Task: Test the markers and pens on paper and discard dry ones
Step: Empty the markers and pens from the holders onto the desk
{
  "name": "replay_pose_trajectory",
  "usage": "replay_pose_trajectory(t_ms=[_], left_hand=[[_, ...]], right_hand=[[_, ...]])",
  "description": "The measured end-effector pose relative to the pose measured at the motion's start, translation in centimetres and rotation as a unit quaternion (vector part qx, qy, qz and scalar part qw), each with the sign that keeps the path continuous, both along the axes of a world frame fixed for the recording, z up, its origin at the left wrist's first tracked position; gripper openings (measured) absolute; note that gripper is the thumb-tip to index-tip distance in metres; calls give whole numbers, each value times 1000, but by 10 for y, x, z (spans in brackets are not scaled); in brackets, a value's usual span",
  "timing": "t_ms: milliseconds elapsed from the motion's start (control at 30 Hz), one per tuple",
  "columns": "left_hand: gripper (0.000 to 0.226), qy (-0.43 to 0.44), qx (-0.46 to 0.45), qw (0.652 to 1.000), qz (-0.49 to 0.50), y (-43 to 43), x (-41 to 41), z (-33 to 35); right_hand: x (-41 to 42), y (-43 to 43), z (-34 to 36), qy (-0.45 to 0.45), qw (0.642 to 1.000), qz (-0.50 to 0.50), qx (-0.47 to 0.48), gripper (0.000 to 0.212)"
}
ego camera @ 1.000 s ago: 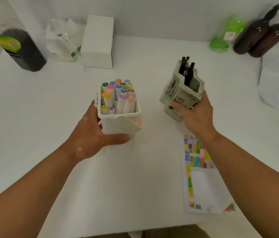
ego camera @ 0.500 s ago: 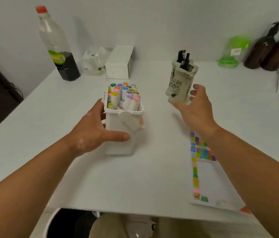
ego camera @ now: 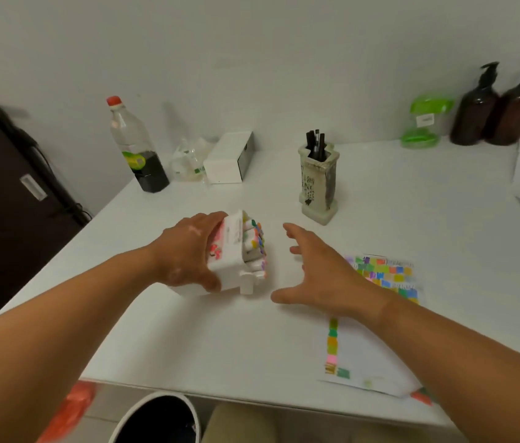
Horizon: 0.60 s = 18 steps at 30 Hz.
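My left hand (ego camera: 188, 254) grips a white marker box (ego camera: 231, 260) tipped onto its side, its mouth facing right. Several coloured markers (ego camera: 256, 243) stick out of the mouth toward my right hand (ego camera: 319, 276). That hand hovers open, fingers spread, a short way right of the box and touches nothing. A stone-look pen holder (ego camera: 318, 183) with black pens (ego camera: 315, 143) stands upright farther back. A paper sheet (ego camera: 377, 330) with coloured test swatches lies under my right forearm.
A bottle with dark liquid (ego camera: 135, 148), crumpled plastic (ego camera: 188, 159) and a white carton (ego camera: 228, 156) stand at the back left. A green container (ego camera: 425, 123) and two brown pump bottles (ego camera: 497, 107) stand back right. A black bin (ego camera: 156, 420) sits below the table's front edge.
My left hand has tipped the marker box from upright onto its side. My right hand let go of the pen holder and came down beside the box mouth.
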<state>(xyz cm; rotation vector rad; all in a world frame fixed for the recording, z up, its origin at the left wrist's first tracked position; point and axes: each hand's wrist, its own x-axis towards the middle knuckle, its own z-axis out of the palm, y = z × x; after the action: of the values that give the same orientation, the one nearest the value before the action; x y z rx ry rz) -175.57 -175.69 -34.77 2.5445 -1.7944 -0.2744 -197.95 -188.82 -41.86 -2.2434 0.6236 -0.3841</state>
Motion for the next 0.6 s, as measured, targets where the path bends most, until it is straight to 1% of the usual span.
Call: replay_pose_trajectory(t_ms=[67, 133, 167, 233, 300, 467, 600], left_hand=[[124, -43, 20, 999, -16, -7, -4, -2], [126, -103, 37, 993, -40, -15, -7, -1], [126, -146, 44, 986, -60, -20, -8, 1], [126, -243, 55, 962, -110, -29, -8, 6], [125, -298, 58, 943, -136, -38, -3, 9], [126, -310, 84, 935, -152, -69, 21, 9], [127, -325, 98, 927, -162, -78, 37, 16]], right_hand=[[10, 0, -4, 17, 999, 14, -35, 126], [19, 1, -8, 22, 998, 7, -62, 128], [24, 1, -10, 19, 997, -1, -75, 127], [33, 0, -14, 12, 995, -24, -93, 128], [46, -5, -17, 15, 994, -48, -95, 129], [81, -21, -29, 13, 989, -61, -134, 125], [93, -30, -29, 17, 987, -83, -136, 134]])
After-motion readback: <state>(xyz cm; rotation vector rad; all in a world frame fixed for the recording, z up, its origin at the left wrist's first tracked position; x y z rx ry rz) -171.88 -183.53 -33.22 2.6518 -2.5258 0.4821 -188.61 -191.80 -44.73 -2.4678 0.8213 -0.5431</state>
